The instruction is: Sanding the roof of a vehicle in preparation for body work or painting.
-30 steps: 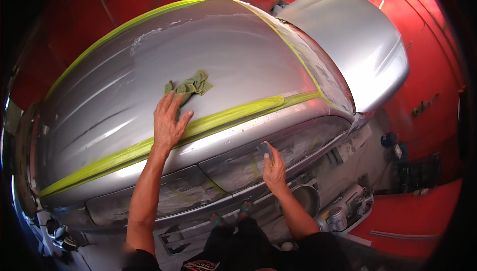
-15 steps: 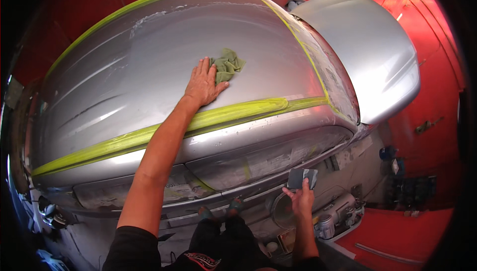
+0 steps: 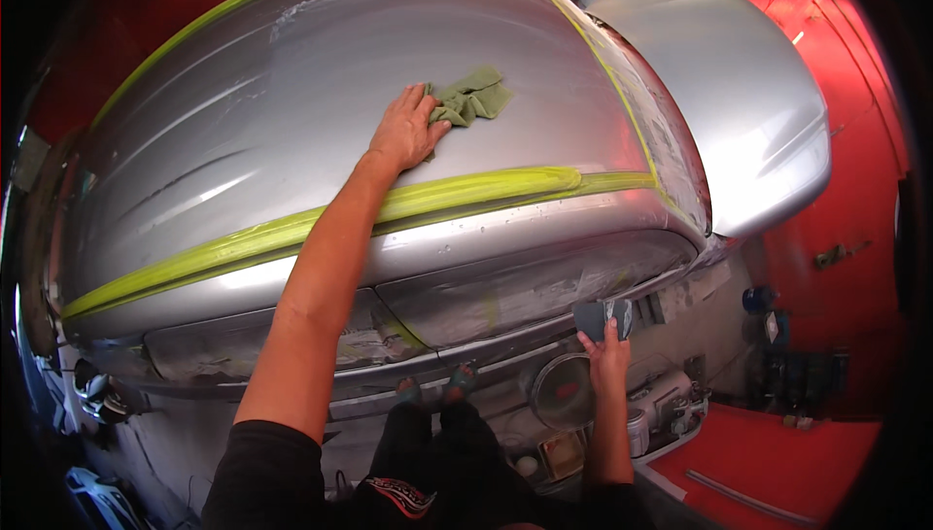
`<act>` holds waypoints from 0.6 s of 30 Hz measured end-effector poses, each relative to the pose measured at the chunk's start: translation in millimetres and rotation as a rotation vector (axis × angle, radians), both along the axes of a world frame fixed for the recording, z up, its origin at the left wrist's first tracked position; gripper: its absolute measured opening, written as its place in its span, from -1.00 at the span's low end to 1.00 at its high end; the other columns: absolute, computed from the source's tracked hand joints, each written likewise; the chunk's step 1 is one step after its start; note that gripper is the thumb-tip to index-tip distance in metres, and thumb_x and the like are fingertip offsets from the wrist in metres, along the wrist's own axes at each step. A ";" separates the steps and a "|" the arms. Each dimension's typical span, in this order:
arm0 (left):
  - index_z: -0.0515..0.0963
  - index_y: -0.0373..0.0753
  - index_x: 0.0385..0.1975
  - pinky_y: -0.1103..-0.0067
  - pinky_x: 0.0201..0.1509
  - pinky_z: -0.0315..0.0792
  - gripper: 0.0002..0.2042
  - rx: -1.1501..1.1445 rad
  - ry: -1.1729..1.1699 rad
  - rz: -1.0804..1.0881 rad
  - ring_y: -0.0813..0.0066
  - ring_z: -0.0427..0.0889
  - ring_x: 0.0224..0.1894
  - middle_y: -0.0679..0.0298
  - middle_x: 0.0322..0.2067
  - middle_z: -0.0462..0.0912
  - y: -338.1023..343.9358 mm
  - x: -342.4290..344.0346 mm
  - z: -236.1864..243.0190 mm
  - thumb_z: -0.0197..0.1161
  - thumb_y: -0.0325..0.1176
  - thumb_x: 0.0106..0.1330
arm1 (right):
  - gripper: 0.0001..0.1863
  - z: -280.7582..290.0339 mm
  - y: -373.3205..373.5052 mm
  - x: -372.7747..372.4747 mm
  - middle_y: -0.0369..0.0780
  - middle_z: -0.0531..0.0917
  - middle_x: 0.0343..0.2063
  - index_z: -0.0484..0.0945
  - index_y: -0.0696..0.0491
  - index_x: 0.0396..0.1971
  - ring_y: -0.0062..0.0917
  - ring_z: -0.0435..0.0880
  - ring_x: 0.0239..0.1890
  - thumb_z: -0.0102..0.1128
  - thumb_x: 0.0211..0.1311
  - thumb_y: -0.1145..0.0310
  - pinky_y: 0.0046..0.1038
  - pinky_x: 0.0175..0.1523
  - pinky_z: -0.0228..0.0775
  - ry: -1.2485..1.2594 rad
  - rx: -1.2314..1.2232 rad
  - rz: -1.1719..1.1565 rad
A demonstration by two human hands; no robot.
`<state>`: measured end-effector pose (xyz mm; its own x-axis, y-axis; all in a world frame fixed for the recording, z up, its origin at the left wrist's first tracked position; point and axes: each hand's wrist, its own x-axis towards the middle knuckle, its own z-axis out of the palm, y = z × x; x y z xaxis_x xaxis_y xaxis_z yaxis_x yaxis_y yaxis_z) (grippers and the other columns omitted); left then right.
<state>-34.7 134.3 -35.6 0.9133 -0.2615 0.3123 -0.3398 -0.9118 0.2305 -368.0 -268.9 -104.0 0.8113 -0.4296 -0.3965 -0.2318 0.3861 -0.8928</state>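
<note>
A silver car roof (image 3: pixel 321 107) stretches out before me, edged with yellow-green masking tape (image 3: pixel 476 190). On the roof rests my left hand (image 3: pixel 406 129), its fingers curled onto a crumpled olive-green cloth (image 3: pixel 474 99). Part of the cloth spreads out to the right, beyond the fingers. Down by the car's side, my right hand (image 3: pixel 609 360) pinches a dark grey piece that looks like sandpaper (image 3: pixel 590 320), with pale smears on its right part. Whitish residue shows along the far part of the roof.
The silver hood (image 3: pixel 719 102) lies at the right, past the masked windshield. Masking covers the side windows (image 3: pixel 544 282). Below my right hand are a round pan (image 3: pixel 564 389), a small wooden box (image 3: pixel 562 454) and a metal machine (image 3: pixel 666 399). A red surface (image 3: pixel 768 462) is at the lower right.
My left hand has slid slightly right and away from me, and its fingers have curled onto the cloth, which is more spread out. My right hand has risen a little with the sandpaper.
</note>
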 end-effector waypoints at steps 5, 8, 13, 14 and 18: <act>0.47 -0.13 0.30 0.14 0.56 0.08 -0.49 -0.017 -0.031 0.077 -0.09 0.13 0.54 -0.10 0.47 0.23 116.8 -38.6 1.3 0.13 0.05 0.50 | -0.45 -66.7 -34.3 -108.3 -0.18 0.62 -0.13 0.46 0.15 0.04 -0.41 0.66 -0.16 0.21 0.46 -0.09 -0.32 -0.18 0.64 0.253 -0.104 -0.114; 0.47 -0.15 0.30 0.14 0.55 0.10 -0.50 -0.015 -0.036 0.161 -0.14 0.18 0.52 -0.14 0.45 0.25 200.3 -73.0 1.9 0.14 0.01 0.50 | -0.42 -96.5 -38.3 -179.4 -0.16 0.62 -0.10 0.46 0.15 0.06 -0.42 0.64 -0.17 0.16 0.47 -0.12 -0.35 -0.20 0.61 0.422 -0.177 -0.206; 0.55 -0.23 0.20 0.22 0.46 0.25 -0.57 -0.075 -0.066 0.228 -0.19 0.32 0.42 -0.19 0.36 0.38 314.1 -126.8 12.4 0.17 -0.09 0.50 | -0.46 -125.1 -15.9 -238.8 -0.14 0.61 -0.01 0.49 0.12 0.09 -0.36 0.64 -0.09 0.11 0.51 -0.09 -0.20 -0.15 0.60 0.567 -0.163 -0.209; 0.57 -0.26 0.16 0.25 0.38 0.36 -0.60 -0.098 -0.077 0.265 -0.21 0.43 0.34 -0.20 0.29 0.47 324.7 -134.6 15.9 0.18 -0.11 0.50 | -0.46 -126.7 -9.4 -239.6 -0.14 0.61 -0.01 0.49 0.12 0.09 -0.36 0.64 -0.09 0.11 0.51 -0.09 -0.20 -0.15 0.60 0.554 -0.172 -0.189; 0.60 -0.34 0.06 0.46 -0.10 0.49 -0.59 -0.637 0.029 0.512 0.37 0.61 -0.18 0.23 -0.15 0.71 326.3 -163.1 43.1 0.15 -0.07 0.56 | -0.53 -119.1 17.9 -209.0 -0.16 0.62 0.00 0.48 0.11 0.10 -0.40 0.64 -0.08 0.17 0.50 0.01 -0.21 -0.11 0.61 0.494 -0.135 -0.107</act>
